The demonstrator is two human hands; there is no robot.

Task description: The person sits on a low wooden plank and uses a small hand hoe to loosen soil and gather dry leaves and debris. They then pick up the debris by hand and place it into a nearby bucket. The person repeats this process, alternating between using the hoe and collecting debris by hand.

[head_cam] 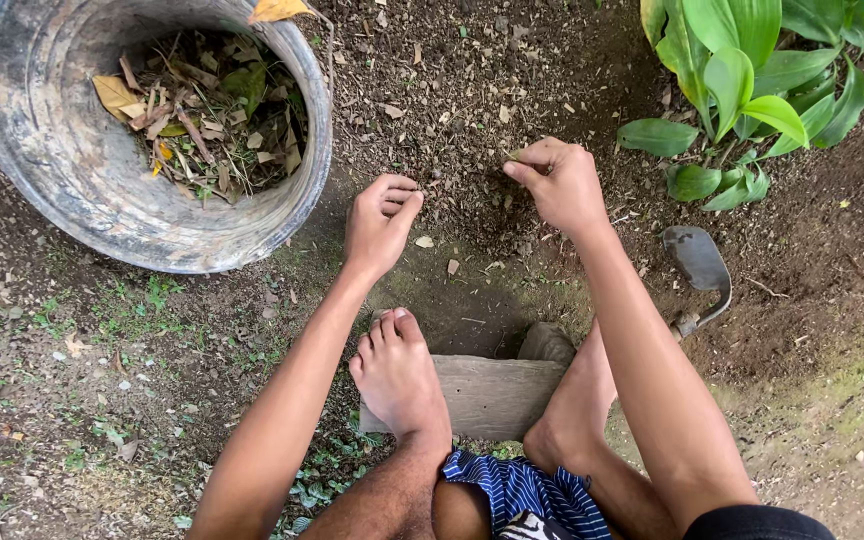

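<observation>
My left hand [379, 222] hangs over the bare soil [452, 130], its fingers curled loosely together with nothing visible in them. My right hand [558, 182] is closed in a pinch, with a small bit of plant debris [514, 154] between thumb and fingertips, just above the ground. Both hands are close together over a dark patch of earth strewn with leaf bits. My bare feet [397, 375] rest on a small wooden board [492, 395] below the hands.
A round grey metal basin [62, 150] holding dry leaves and twigs stands at the upper left. A broad-leaved green plant [742, 90] grows at the upper right. A small hand hoe [700, 265] lies on the soil to the right of my right arm.
</observation>
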